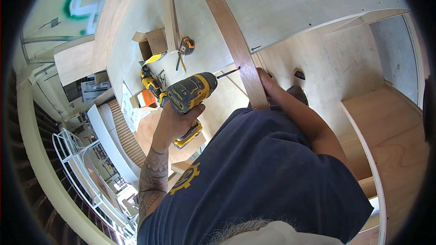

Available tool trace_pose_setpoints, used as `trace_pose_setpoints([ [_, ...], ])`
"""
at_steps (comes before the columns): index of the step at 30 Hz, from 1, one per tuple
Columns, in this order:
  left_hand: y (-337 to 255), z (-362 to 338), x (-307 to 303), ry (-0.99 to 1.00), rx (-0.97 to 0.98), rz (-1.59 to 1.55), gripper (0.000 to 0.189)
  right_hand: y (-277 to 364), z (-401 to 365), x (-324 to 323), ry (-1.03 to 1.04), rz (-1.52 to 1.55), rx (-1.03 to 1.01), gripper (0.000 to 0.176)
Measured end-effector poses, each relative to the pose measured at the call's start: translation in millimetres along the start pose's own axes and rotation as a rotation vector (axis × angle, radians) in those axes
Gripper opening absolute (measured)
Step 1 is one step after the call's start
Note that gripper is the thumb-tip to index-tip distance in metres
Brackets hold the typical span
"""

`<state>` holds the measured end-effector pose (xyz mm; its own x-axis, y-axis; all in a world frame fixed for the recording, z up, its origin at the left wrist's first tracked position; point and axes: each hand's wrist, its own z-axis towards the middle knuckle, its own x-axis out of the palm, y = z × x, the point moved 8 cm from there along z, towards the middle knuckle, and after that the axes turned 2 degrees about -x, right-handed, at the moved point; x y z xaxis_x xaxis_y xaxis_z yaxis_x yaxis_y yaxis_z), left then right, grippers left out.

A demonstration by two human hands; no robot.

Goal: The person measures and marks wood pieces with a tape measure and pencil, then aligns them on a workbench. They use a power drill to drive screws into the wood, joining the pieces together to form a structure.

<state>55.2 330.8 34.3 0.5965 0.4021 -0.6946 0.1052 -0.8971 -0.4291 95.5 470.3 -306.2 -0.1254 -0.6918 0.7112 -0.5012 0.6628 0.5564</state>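
Observation:
My left hand (177, 120) is wrapped round the grip of a yellow and black cordless drill (193, 90). The long dark bit of the drill points right, and its tip meets the face of a narrow brown wooden board (231, 31). That board runs from the upper middle down to the front of my dark shirt. My right hand (267, 83) holds the board's right edge, with its fingers partly hidden. A screw at the bit's tip is too small to make out for certain.
On the pale work surface (200, 13) at the left lie an open cardboard box (156, 41), a tape measure (187, 45), another yellow tool (150, 81), loose screws and an orange box (146, 98). A plywood structure (390, 127) stands at the right. A shoe shows below the board.

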Motion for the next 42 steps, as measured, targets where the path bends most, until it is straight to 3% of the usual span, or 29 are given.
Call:
trace_pose_setpoints([
  [3,0.4,3.6,-2.5,0.001,-0.054,0.014,0.039,-7.6,11.2,-4.9,-0.008,-0.111,-0.016,0.042],
  [5,2.5,4.4,-3.8,0.001,-0.089,0.019,0.039,-15.8,9.8,-5.2,-0.023,-0.022,0.114,0.043],
  [15,-3.5,9.2,-4.8,0.046,-0.053,0.012,0.040,-18.6,11.9,-10.9,-0.107,-0.151,0.150,0.040],
  [21,-1.2,9.2,-6.9,0.038,-0.059,0.013,0.041,-14.7,3.7,-3.5,-0.069,0.033,0.115,0.042],
  [27,2.7,9.3,-6.5,0.043,-0.057,0.042,0.041,-14.6,7.3,-6.9,-0.079,-0.035,0.119,0.044],
  [29,2.9,9.4,-7.6,0.035,-0.057,0.057,0.040,-16.7,11.7,-10.8,-0.076,-0.214,0.126,0.045],
  [35,-7.8,9.0,-8.9,0.050,-0.062,0.106,0.038,-13.1,5.4,-6.2,-0.082,-0.017,0.136,0.044],
  [42,-16.2,15.9,-10.8,0.040,0.046,0.197,0.037,-14.5,4.5,-5.9,-0.075,-0.046,0.155,0.044],
])
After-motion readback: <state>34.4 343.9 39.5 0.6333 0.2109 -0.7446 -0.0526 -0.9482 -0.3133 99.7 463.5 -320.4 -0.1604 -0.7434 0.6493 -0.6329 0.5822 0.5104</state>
